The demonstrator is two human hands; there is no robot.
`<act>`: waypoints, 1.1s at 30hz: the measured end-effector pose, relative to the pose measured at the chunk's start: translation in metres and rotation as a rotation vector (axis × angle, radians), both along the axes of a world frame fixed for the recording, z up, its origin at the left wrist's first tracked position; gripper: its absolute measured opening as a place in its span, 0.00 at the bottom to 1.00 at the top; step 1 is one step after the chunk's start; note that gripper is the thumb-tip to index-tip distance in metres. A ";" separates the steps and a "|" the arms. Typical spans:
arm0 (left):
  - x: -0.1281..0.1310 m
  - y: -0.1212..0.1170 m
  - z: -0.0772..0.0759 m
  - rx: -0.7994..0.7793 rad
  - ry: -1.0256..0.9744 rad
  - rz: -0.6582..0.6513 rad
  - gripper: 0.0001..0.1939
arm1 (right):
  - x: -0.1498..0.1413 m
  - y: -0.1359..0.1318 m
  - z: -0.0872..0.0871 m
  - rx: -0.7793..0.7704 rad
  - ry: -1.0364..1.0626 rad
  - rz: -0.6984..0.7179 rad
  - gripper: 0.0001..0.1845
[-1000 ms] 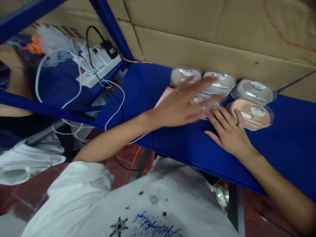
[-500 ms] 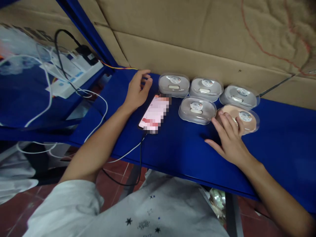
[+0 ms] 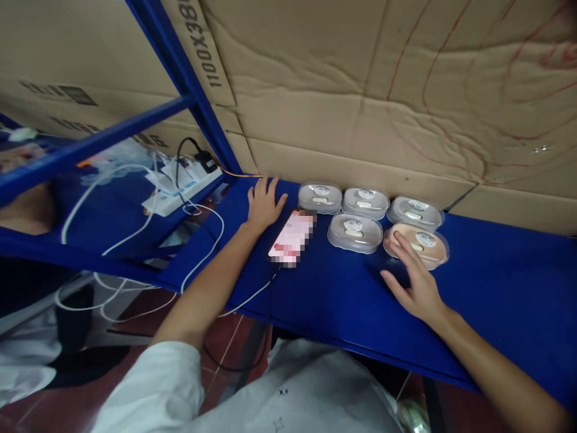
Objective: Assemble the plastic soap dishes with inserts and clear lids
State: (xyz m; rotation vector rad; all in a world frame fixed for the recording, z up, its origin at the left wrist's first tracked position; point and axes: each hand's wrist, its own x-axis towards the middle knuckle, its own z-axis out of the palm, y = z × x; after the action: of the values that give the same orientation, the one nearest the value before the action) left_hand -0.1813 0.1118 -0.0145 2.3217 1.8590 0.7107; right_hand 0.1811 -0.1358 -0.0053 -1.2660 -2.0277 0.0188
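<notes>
My left hand (image 3: 262, 204) lies flat with fingers spread on the blue shelf (image 3: 496, 288), just left of a phone (image 3: 292, 238) with a lit screen and a cable at its near end. My right hand (image 3: 413, 281) rests open on the shelf, its fingertips touching the near edge of a peach-coloured case in a clear oval box (image 3: 421, 245). Several more clear oval boxes sit beside it: one in front (image 3: 354, 231) and a back row of three (image 3: 366, 202) along the cardboard wall.
A white power strip (image 3: 180, 183) with plugs and white cables lies on the lower blue shelf at left. Blue frame bars (image 3: 189, 78) rise at the corner. Cardboard sheets (image 3: 383, 102) back the shelf. Red floor tiles show below. Another person's arm (image 3: 27, 207) shows at far left.
My left hand swept from over the boxes leftward past the phone and now lies flat near the shelf corner. My right hand stayed by the peach case. The camera tilted up.
</notes>
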 end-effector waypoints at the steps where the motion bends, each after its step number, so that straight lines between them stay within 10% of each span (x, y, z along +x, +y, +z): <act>1: 0.001 0.001 -0.001 -0.010 0.009 0.011 0.38 | 0.000 0.000 -0.002 -0.002 0.022 0.021 0.45; 15: -0.003 0.018 -0.009 -0.194 0.112 0.046 0.45 | -0.020 0.010 -0.011 -0.057 -0.276 0.353 0.35; 33: 0.001 0.035 -0.009 -0.359 0.231 0.074 0.46 | -0.021 0.015 -0.017 -0.199 -0.326 0.261 0.31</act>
State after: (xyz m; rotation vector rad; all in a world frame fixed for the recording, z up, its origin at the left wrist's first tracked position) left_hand -0.1803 0.1467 -0.0232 2.1833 1.9754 0.0979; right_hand 0.1604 -0.1204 -0.0225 -1.1720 -2.5155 0.1490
